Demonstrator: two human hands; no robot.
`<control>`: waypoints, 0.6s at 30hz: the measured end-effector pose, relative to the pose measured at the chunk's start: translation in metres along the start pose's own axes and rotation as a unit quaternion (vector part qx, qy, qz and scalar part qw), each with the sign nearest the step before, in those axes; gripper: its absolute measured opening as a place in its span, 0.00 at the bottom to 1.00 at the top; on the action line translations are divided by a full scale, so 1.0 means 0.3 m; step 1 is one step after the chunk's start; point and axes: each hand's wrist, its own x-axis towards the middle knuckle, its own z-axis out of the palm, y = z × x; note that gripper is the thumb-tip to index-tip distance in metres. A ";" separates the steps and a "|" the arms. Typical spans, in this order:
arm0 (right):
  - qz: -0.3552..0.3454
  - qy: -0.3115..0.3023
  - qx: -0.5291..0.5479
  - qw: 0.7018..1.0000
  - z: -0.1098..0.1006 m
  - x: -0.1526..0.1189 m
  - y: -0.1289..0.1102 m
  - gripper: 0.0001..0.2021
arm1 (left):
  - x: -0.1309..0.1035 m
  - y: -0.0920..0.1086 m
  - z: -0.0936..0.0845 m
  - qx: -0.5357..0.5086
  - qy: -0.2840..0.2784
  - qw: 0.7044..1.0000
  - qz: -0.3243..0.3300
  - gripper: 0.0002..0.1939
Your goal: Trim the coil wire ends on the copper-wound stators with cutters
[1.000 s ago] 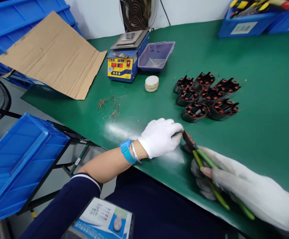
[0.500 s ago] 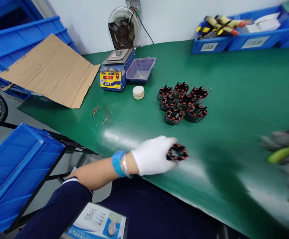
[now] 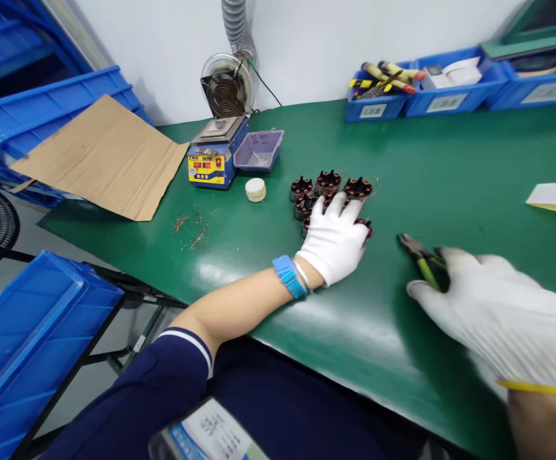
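Observation:
My left hand (image 3: 336,239), in a white glove, lies over the front of a cluster of motor stators (image 3: 328,181). Its fingers are spread and reach onto the stators, hiding several of them. Each stator is a black ring with copper windings and short prongs on top. To the right, my right hand (image 3: 489,306), also gloved, is closed around the green handles of a pair of cutting pliers (image 3: 424,263). The pliers' jaws point up and left toward the cluster, apart from it.
Copper wire scraps (image 3: 196,231) lie on the green table (image 3: 239,268). Behind them stand a blue solder pot (image 3: 211,163), a purple tray (image 3: 259,152), a round white pad (image 3: 255,190) and a fan (image 3: 225,96). Cardboard (image 3: 105,160) leans at left; blue tool bins (image 3: 376,108) line the back.
My left hand has moved from the table's front edge, where it held one stator, up onto the cluster. My right hand has come further into view with the pliers. The camera view has shifted.

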 end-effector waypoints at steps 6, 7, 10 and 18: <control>-0.144 0.054 0.016 0.988 0.005 -0.045 -0.048 0.31 | -0.260 -0.037 -0.067 -0.117 -0.057 0.991 0.044 0.13; -0.188 0.081 0.051 0.977 0.021 -0.049 -0.064 0.31 | -0.294 -0.045 -0.078 -0.147 -0.053 0.988 0.014 0.20; -0.299 0.105 0.153 0.936 0.061 -0.069 -0.137 0.26 | -0.347 -0.058 -0.093 -0.228 -0.004 0.970 -0.081 0.47; -0.167 -0.026 0.085 0.982 0.043 -0.100 -0.236 0.17 | -0.299 -0.045 -0.063 -0.307 -0.052 0.934 -0.178 0.42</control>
